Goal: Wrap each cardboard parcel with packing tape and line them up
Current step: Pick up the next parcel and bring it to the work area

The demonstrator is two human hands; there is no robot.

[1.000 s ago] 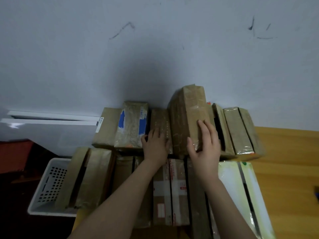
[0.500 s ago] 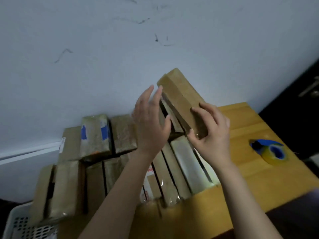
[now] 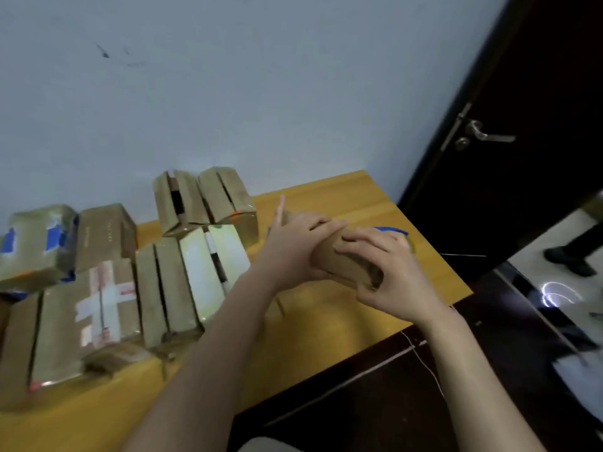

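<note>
Head view, brown parcel (image 3: 343, 263), seemingly matte, in left hand (image 3: 293, 247), right hand (image 3: 390, 275)

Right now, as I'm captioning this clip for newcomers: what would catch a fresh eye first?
Mid-frame, the left hand and right hand grip a plain brown cardboard parcel over the yellow wooden table. Left of them stand rows of tape-wrapped brown parcels. At the right is a dark door with a silver lever handle.

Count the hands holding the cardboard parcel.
2: the left hand grips the cardboard parcel on its left side; the right hand wraps its near right end. Neither is hidden.
</note>
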